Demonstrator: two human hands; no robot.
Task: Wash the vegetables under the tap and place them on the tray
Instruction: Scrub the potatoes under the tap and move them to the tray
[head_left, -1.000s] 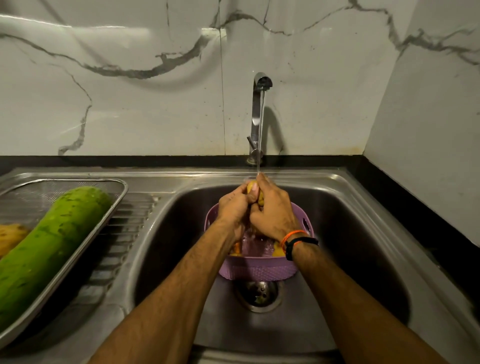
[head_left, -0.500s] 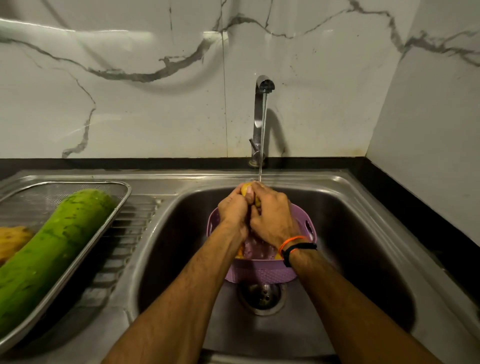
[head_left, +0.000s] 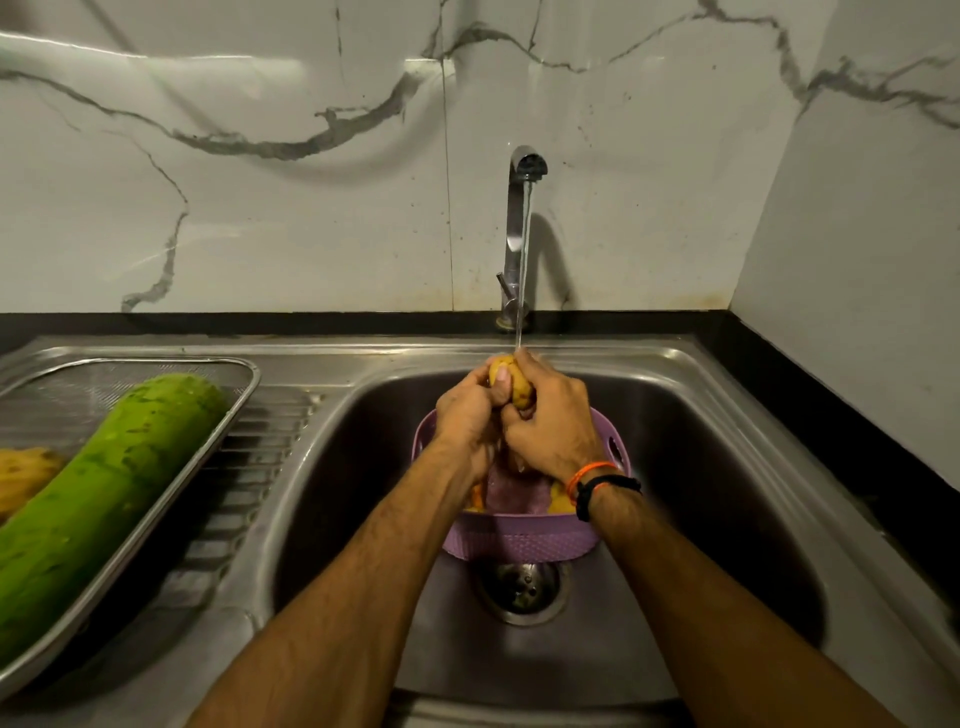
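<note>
— Steel everywhere: one sink (head_left: 727, 467) fills the middle of the frame, and one mesh tray (head_left: 244, 395) sits on the drainboard at the left edge. What does each hold?

— In the tray lies one long green gourd (head_left: 104, 493), running from lower left toward the tray's far corner, with one yellowish vegetable (head_left: 23, 475) just beside it, cut off by the frame edge. In the sink stands one purple basket (head_left: 519, 538), directly above the drain (head_left: 522, 584); yellow and orange pieces show inside it, too hidden by the wrists to count.

— And the hands?

— Both meet above the basket, just below centre. The left hand (head_left: 467, 415) and the right hand (head_left: 556, 426) are each curled round one yellow potato (head_left: 514, 382), thumb pressed on it. One tap (head_left: 519, 218) at upper centre runs a thin stream onto the potato's top. Two bands, orange and black, circle the right wrist.
</note>
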